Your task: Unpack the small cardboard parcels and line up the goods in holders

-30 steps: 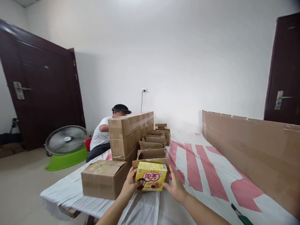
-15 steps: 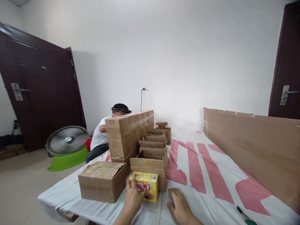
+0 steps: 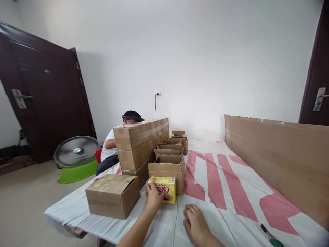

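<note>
A yellow snack box (image 3: pixel 169 198) with red lettering stands upright on the cloth, right in front of the nearest open cardboard box (image 3: pixel 167 168). My left hand (image 3: pixel 154 196) grips its left end, thumb across the front face and fingers at the top edge. To the right, my right hand (image 3: pixel 197 223) rests on the cloth, fingers loosely bent and a little apart, with nothing in it. A taped brown carton (image 3: pixel 110 202) sits left of my left hand. What lies inside the nearest open box cannot be seen.
More open boxes (image 3: pixel 169 146) run back in a row beside stacked cartons (image 3: pixel 133 158). A person (image 3: pixel 111 144) sits behind the stack. A green-handled cutter (image 3: pixel 272 236) lies at the front right. A long cardboard panel (image 3: pixel 275 154) borders the right side; a fan (image 3: pixel 77 151) stands left.
My left hand has moved the yellow snack box forward, closer against the nearest open box. My right hand stays on the cloth, almost unmoved. The view has shifted slightly.
</note>
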The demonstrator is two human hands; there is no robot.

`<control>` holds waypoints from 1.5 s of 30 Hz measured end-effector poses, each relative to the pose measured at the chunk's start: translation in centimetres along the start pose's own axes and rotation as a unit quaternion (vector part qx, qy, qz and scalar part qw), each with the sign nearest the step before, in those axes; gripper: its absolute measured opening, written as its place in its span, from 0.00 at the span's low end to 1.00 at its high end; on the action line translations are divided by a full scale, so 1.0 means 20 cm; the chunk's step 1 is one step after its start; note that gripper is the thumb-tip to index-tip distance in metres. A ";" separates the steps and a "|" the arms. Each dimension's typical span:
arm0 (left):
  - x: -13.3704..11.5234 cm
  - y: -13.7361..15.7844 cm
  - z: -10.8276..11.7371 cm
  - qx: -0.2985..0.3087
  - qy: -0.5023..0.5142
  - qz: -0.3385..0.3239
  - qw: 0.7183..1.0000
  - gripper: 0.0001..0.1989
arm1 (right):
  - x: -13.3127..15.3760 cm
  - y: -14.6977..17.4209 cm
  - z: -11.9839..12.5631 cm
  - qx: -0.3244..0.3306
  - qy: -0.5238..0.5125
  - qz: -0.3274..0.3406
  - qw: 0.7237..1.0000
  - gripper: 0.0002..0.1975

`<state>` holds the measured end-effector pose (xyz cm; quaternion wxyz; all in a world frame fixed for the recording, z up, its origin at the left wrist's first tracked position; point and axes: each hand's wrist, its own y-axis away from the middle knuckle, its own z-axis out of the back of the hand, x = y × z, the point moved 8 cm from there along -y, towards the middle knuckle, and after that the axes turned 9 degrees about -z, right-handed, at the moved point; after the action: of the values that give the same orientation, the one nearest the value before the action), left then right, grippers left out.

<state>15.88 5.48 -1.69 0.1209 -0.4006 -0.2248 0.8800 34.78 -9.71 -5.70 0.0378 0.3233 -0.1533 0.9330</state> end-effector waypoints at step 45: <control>0.21 -0.74 -0.39 -0.002 0.091 -0.058 0.994 0.43 | -0.07 -0.06 -0.05 0.043 -0.051 -0.036 0.997 0.18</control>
<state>19.53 22.34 -1.64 0.1912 -0.4656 -0.2374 0.8309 35.42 -8.21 -7.06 0.0499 0.3772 -0.1025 0.9191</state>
